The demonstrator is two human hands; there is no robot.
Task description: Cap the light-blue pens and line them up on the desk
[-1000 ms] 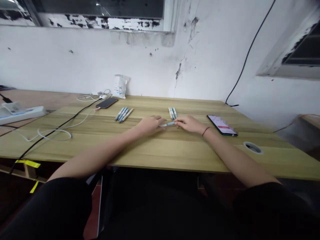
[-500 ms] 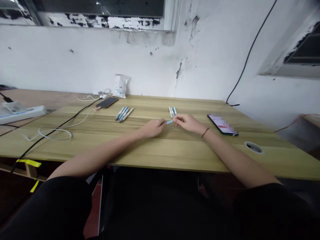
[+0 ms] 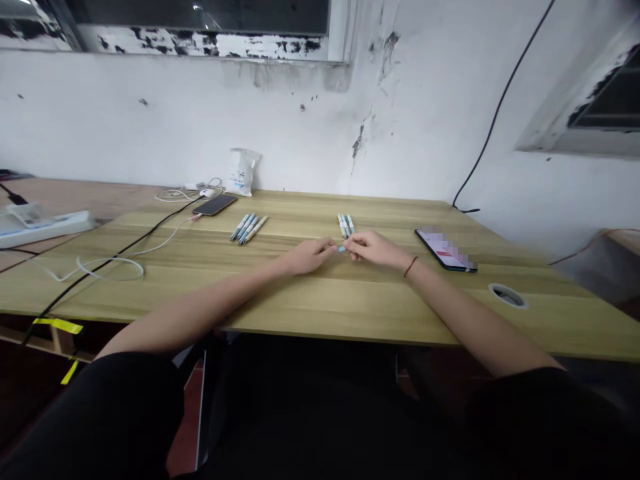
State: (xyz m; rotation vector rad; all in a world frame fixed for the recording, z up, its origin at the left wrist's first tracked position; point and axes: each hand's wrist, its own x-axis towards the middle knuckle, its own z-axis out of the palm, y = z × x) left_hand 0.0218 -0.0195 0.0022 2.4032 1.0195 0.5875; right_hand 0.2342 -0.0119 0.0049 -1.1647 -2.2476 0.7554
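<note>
Between my two hands is a slim light-blue pen [image 3: 342, 249], mostly covered by fingers. My left hand [image 3: 313, 256] is closed on its left end, thumb and fingers pinched together. On the other end, my right hand [image 3: 373, 249] pinches with its fingertips. Just beyond the right hand lies a small group of pens [image 3: 345, 224], side by side, their near ends close to my fingers. Farther left, several blue, white and cream pens [image 3: 249, 229] rest together in a slanted row.
A phone with a lit screen [image 3: 445, 250] lies right of my hands, near a round cable hole [image 3: 508, 295]. At the back left are a dark phone [image 3: 215, 205], a white packet [image 3: 242, 172] and charging cables. A power strip [image 3: 47, 229] sits far left.
My hands have drawn closer together, so less of the light-blue pen shows between them. My left hand has slid slightly right. The pen groups and phones stay where they were.
</note>
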